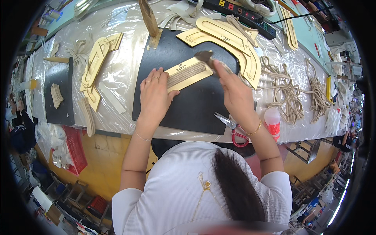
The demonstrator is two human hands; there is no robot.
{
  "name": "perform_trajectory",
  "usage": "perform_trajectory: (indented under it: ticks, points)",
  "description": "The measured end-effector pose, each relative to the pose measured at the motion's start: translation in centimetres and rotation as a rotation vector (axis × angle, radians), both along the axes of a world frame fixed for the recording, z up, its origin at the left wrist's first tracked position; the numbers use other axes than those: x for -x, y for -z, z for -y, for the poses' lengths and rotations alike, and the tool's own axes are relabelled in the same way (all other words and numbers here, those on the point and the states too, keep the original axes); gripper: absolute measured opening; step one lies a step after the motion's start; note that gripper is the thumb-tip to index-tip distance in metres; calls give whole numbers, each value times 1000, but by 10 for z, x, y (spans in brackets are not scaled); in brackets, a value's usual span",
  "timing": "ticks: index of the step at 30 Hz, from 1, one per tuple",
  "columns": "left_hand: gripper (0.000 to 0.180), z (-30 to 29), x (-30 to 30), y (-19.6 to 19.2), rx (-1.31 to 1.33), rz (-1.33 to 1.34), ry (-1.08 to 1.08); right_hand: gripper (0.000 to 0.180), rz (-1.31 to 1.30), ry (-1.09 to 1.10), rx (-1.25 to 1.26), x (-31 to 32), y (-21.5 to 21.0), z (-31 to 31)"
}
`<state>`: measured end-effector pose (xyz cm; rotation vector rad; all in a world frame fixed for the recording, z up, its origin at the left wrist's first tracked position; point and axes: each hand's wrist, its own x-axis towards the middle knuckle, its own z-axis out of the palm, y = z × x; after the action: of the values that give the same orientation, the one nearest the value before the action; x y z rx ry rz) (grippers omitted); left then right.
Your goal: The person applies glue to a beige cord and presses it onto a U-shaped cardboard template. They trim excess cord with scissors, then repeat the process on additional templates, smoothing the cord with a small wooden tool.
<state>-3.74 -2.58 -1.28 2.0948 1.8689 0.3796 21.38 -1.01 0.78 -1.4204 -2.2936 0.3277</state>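
A flat, pale yellow template board (187,75) lies at a slant on a black mat (192,111), with beige cord (188,73) laid in close rows along its slot. My left hand (154,94) rests at the board's left end, fingers stretched out and lying on it. Over the right end, my right hand (237,94) is closed round what looks like a hammer (203,56); its dark head shows, while most of its handle is hidden in the hand. From the board's right end the cord runs on behind that hand. Red-handled scissors (237,133) lie near the right wrist.
Curved template boards (231,39) lie at the far right of the mat, others (96,66) to the left. Loose cord (284,92) is heaped at right beside a bottle (272,121). A wooden handle (149,17) stands at the mat's far edge. Behind is a power strip (243,15).
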Motion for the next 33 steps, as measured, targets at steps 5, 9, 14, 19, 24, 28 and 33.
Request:
perform_trajectory:
  ticks: [5,9,14,19,24,28,33]
  points:
    - [53,6,-1,1,-43,-22,31,65,147,29,154,-5,0,-5]
    - [54,6,-1,3,-41,-10,26,65,-17,-5,42,-12,-6,0]
    - [54,9,1,3,-10,30,25,65,209,3,202,-13,-3,8]
    - [54,11,3,5,-40,66,16,66,-77,-12,-4,-18,-4,12]
    - [53,9,5,7,-42,69,28,66,112,13,79,-16,-6,4]
    - [53,14,10,13,-67,130,24,62,-40,1,47,-9,-10,9]
    - [61,22,9,22,-136,155,-84,61,133,-18,191,1,-17,8]
